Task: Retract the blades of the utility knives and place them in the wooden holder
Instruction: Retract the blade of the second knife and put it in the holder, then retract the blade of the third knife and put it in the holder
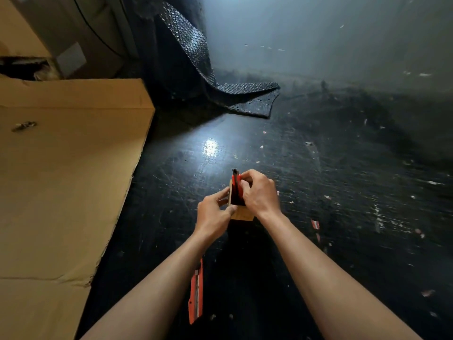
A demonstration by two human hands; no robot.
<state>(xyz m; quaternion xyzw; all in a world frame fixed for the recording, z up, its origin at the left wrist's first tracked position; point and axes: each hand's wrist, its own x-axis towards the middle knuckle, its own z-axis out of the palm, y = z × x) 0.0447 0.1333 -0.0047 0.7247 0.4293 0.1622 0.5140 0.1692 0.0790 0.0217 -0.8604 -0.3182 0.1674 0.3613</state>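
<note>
A red and black utility knife [236,190] is held upright in the light wooden block holder [241,213], its long axis vertical, tip upward. It is pinched near the top by the right hand [258,192] fingers [245,179]. The holder's side is gripped by the left hand [213,212]. A second red utility knife [196,290] lies flat on the black scuffed counter [318,217], lengthwise away from the person.
</note>
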